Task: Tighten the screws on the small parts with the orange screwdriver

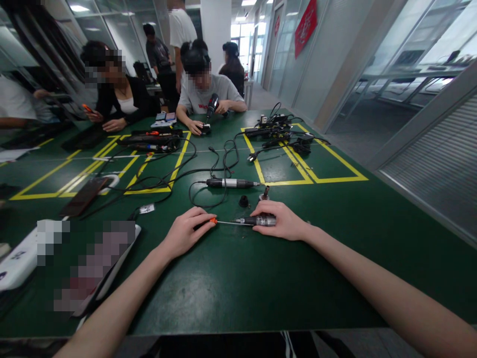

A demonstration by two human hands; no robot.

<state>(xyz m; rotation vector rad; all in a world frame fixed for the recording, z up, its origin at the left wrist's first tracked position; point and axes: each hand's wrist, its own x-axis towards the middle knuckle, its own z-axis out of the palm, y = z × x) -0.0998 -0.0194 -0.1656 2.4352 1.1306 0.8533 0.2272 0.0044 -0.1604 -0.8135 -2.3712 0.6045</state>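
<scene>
- Head view: I see my left hand (pixel 185 231) curled around the handle of a small screwdriver (pixel 223 223), its orange collar showing at my fingertips and the thin shaft running right across the green table (pixel 238 288).
- My right hand (pixel 283 221) is closed over a short metal cylinder part (pixel 261 220), pinning it on its side against the table; the screwdriver tip meets that part's left end, though the joint is too small for me to say whether it is seated.
- Just beyond my right hand, a small black cap (pixel 243 201) and a short upright fitting (pixel 265 193) stand near each other.
- Further back lies a pen-shaped powered tool (pixel 229 183) with its black cable (pixel 208 196) looping to the left.
- A dark phone (pixel 85 196) lies at the left, on the yellow tape lines (pixel 149 174).
- Across the table, a person in a grey shirt (pixel 208 94) holds a black tool upright; another person in black (pixel 119 99) sits beside them.
</scene>
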